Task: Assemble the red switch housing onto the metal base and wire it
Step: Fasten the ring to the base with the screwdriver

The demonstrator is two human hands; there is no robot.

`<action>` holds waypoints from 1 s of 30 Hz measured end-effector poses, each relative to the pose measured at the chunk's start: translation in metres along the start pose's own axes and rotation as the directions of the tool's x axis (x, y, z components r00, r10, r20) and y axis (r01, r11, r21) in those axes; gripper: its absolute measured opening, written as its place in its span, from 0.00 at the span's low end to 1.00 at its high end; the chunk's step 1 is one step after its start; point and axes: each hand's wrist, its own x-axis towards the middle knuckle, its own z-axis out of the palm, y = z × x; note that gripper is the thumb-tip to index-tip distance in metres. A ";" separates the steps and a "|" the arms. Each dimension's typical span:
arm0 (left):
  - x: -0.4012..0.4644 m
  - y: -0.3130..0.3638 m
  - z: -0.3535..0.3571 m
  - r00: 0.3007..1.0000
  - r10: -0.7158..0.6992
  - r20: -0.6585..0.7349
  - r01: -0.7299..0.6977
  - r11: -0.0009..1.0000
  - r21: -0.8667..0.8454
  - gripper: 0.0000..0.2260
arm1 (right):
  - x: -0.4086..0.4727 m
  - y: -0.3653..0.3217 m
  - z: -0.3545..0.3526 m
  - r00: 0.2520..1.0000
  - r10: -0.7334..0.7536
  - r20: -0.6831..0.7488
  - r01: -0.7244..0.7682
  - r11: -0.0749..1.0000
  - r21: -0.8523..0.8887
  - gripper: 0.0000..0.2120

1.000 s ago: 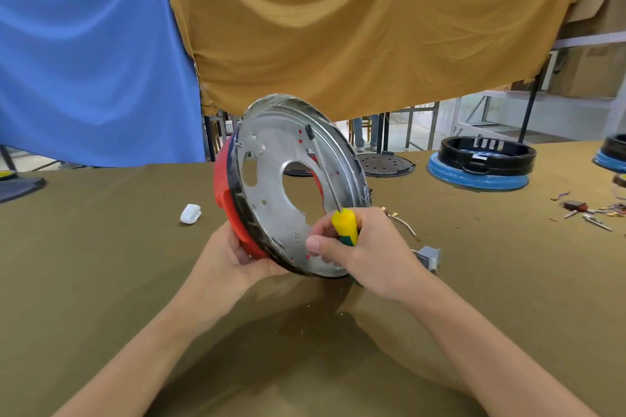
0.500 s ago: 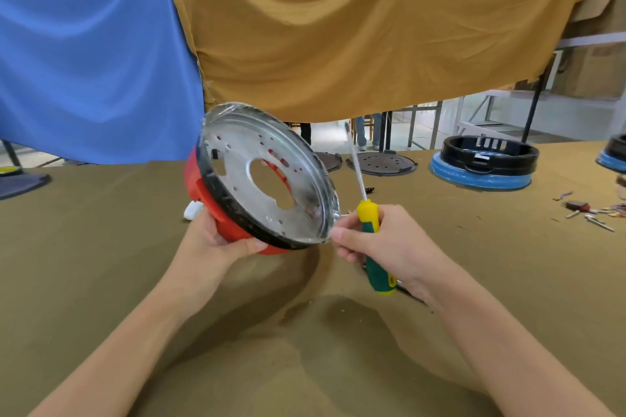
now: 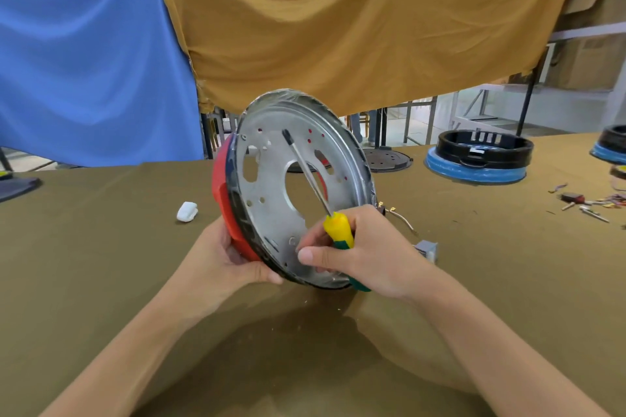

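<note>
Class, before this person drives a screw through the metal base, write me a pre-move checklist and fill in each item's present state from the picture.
1. Left hand supports the assembly at its lower left edge: ok.
2. Red housing sits behind the metal base, the two held together on edge: ok.
3. Screwdriver is in the right hand, fist closed round the yellow and green handle: ok.
4. Screwdriver tip seated in a screw: not ok; the tip points up across the plate, engaged with nothing.
5. A screw ready at the right fingertips against the lower plate: cannot tell.
6. Wires lying on the table, connected to the housing: cannot tell.
</note>
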 end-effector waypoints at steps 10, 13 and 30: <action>-0.004 0.005 0.001 1.000 -0.022 0.021 0.024 0.997 -0.075 0.29 | 0.000 0.002 -0.003 0.998 -0.054 0.034 0.054 0.999 -0.008 0.03; -0.004 0.007 0.001 1.000 -0.023 0.014 0.024 0.998 -0.057 0.29 | 0.001 0.003 -0.004 0.998 -0.058 0.022 0.059 0.997 -0.057 0.03; -0.006 0.010 0.009 0.998 -0.054 0.020 0.055 0.997 -0.045 0.29 | 0.002 0.002 0.005 0.998 -0.008 0.060 0.017 0.990 -0.138 0.03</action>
